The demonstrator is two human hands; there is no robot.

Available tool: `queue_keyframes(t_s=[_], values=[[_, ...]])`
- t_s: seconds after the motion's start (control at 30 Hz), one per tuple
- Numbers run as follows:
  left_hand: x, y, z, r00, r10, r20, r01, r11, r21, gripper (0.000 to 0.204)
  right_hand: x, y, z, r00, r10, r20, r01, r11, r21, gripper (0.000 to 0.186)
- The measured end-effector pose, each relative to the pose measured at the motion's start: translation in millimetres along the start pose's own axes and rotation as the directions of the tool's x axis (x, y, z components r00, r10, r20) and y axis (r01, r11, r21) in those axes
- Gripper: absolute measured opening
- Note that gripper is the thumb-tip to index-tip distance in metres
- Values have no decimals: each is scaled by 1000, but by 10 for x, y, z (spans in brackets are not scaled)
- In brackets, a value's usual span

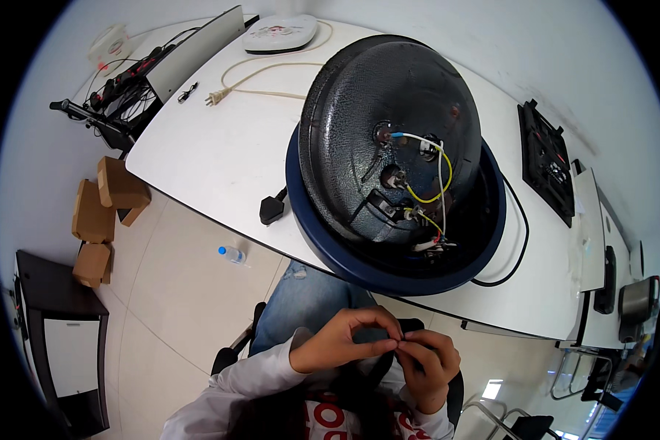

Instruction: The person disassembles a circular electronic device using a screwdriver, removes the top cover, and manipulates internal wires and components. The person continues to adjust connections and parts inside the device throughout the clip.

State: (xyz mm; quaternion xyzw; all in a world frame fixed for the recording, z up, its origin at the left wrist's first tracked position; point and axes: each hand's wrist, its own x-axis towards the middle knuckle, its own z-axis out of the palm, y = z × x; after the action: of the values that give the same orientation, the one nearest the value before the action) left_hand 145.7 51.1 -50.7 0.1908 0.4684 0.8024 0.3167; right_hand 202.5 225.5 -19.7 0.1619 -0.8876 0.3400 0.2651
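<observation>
Seated at the white table (220, 161), I pinch something too small to identify between left hand (339, 341) and right hand (429, 363), fingertips pressed together over my lap; the upturned cooker base (389, 147) waits ahead with wires (436, 172) exposed; refitting looks next, demanding fine aim.

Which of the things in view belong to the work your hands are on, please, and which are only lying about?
In hand:
- left hand and right hand, fingertips pinched together over the lap on something too small to make out
- upturned round appliance with exposed wires
- its black plug

Lying about:
- beige cord
- black fan
- cardboard boxes
- water bottle
</observation>
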Motion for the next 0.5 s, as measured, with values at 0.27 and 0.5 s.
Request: queue_keyframes(t_s=[0.27,0.5], values=[[39,-53,-26,1000,16,-23,-17,999,-31,14,19,63,46,999,22,27,-23,999,23,26],[67,-45,-49,999,-41,-24,39,997,-65,16,44,112,59,999,15,42,-15,1000,11,25]])
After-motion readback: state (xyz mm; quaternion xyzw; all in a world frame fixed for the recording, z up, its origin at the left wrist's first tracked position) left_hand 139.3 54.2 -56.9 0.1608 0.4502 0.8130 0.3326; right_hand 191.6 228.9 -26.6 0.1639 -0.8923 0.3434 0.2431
